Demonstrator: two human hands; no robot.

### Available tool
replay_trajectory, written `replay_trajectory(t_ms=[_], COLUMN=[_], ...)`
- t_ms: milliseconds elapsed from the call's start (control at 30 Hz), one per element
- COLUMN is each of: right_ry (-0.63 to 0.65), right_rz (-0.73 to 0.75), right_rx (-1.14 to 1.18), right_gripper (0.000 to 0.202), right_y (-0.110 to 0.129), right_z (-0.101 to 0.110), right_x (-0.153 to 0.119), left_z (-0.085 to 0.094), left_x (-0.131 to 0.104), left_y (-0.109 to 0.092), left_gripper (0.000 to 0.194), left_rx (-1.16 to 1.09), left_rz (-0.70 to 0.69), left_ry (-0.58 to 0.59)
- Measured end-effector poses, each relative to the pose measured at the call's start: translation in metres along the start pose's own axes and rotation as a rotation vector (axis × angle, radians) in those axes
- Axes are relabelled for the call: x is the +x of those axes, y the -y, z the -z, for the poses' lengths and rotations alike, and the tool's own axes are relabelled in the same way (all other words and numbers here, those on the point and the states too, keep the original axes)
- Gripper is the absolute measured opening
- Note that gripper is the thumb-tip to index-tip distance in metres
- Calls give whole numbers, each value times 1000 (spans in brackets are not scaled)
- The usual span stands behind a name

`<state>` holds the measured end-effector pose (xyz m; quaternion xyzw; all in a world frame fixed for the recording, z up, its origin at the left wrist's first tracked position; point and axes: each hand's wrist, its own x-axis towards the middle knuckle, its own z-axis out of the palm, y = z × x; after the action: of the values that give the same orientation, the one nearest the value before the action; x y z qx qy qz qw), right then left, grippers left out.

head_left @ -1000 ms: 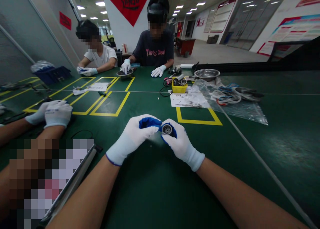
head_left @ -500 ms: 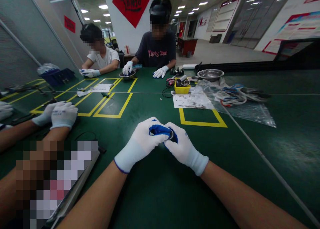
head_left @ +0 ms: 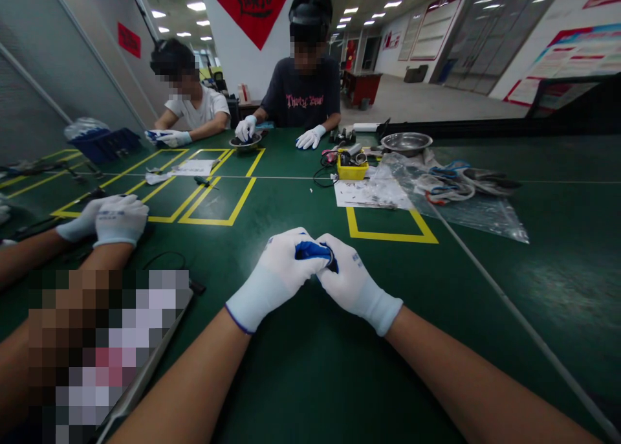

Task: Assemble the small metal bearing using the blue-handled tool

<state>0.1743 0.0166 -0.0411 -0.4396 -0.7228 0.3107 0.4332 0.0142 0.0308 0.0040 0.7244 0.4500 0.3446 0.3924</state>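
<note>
Both my hands wear white gloves with blue palms and meet above the green table in the middle of the head view. My left hand [head_left: 284,263] is closed, its thumb and fingers curled around a small part held against the other hand. Closed from the other side, my right hand [head_left: 349,276] grips the same part, fingertips touching the left ones. Only a dark, curved edge of this small round part [head_left: 332,260] shows between the gloves; the remainder is hidden by the fingers.
Ahead to the right are a yellow bin [head_left: 352,167] of parts, a metal bowl [head_left: 406,143], and a plastic bag [head_left: 480,214] with gloves on it. A co-worker's gloved hands [head_left: 114,219] rest at left. Two people sit across the table, a bowl [head_left: 245,142] before one.
My hands have turned slightly around the small part, so its pale ring edge shows less now. The left hand has shifted a little to the right. The whole view has tilted slightly.
</note>
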Motion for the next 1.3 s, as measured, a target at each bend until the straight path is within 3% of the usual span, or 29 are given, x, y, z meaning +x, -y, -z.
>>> replay_trajectory(t_ms=[300,567,767,900,1000,1167,1233,1300], right_ry=[6,-28,-48,-111,-146,-157,-159,-159], right_rz=[-8,2,-20,-33,-55,-85,-96,-108], right_rx=[-5,-92,-52,-50,-54,-25,-14,4], right_gripper=[7,8,5,6,8,8,7,7], right_y=[1,-6,-4,-5,-6,-7,-7,-8], right_z=[0,-4,-3,-1,0,1,2,3], right_x=[0,-1,1,2,2,3,3,3], left_z=[6,-2,1,13,22,24,25,28], left_x=[1,0,2,11,14,12,12,14], left_y=[-3,-5,-1,12,23,35,38,41], left_gripper=[14,14,11,21,23,18,17,17], left_rx=[-90,196,-51,-133,26,426,440,340], left_rz=[63,86,80,65,80,72,54,38], left_ry=[124,-16,39,-153,-174,-18,13,-43])
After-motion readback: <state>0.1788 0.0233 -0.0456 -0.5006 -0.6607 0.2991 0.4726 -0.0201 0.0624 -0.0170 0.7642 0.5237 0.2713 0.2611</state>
